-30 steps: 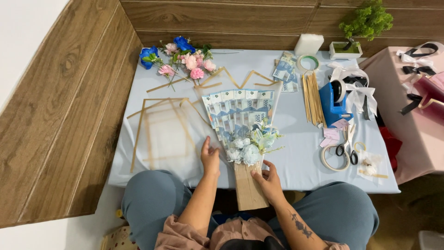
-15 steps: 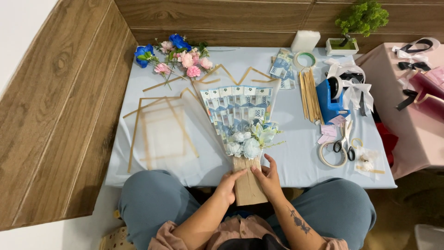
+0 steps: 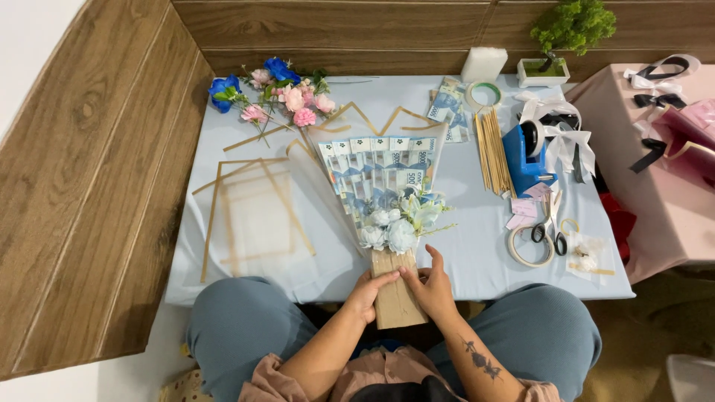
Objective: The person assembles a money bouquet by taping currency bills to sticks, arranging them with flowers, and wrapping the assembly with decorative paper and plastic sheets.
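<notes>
A bouquet lies on the pale blue table (image 3: pixel 477 260): a fan of folded banknotes (image 3: pixel 383 175) above a cluster of white and pale blue flowers (image 3: pixel 395 227), on a brown cardboard handle (image 3: pixel 395 294) that reaches over the table's near edge. My left hand (image 3: pixel 365 292) grips the handle's left side. My right hand (image 3: pixel 428 286) wraps its right side, with the thumb on the cardboard. A clear wrapping sheet with gold edges lies under the banknotes.
Clear gold-edged sheets (image 3: pixel 253 216) lie at the left. Pink and blue artificial flowers (image 3: pixel 275 93) sit at the back left. To the right are wooden sticks (image 3: pixel 493 149), a blue tape dispenser (image 3: pixel 525 156), scissors (image 3: pixel 551 227), tape rolls (image 3: pixel 525 249), ribbons (image 3: pixel 566 138), and a potted plant (image 3: pixel 558 37).
My left hand has come off the table beside the flowers and onto the cardboard handle. Both hands have closed in around the handle.
</notes>
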